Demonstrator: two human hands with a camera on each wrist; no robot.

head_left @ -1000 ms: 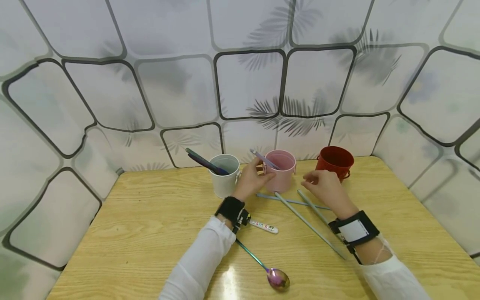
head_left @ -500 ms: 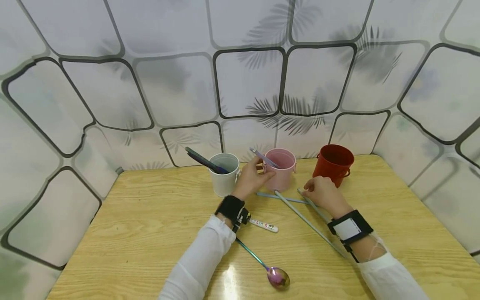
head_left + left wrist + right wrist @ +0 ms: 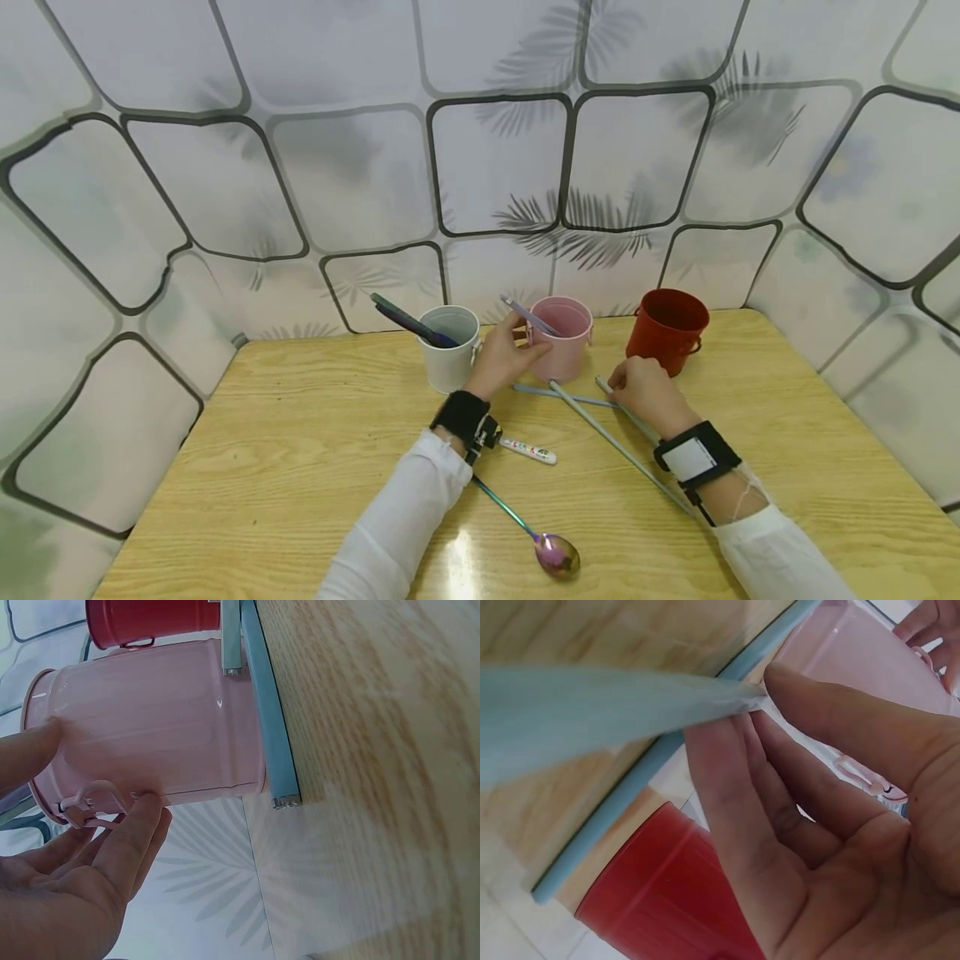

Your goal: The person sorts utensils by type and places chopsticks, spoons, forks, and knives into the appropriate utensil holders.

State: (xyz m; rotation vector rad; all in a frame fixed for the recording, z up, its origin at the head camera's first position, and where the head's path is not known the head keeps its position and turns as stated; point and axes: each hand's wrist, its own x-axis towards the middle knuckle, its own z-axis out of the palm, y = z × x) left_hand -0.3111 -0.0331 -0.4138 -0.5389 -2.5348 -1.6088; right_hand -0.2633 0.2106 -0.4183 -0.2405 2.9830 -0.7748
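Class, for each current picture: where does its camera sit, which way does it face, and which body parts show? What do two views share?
Head: worn on the head, facing forward and down at the wooden table; left hand, right hand and both sleeves show.
Left wrist: on that wrist, facing the pink bucket; left thumb and fingers show.
Right wrist: on that wrist, facing the right fingers and a pale stick; part of the left hand shows too.
Shared: both wrist views show the pink bucket and red bucket.

Head view: bright, even light; white glare on counter (image 3: 300, 467) at six o'clock; wide-angle stretch toward edges. Wrist views dimmer. Right wrist: near stick (image 3: 592, 709), nine o'clock, blurred.
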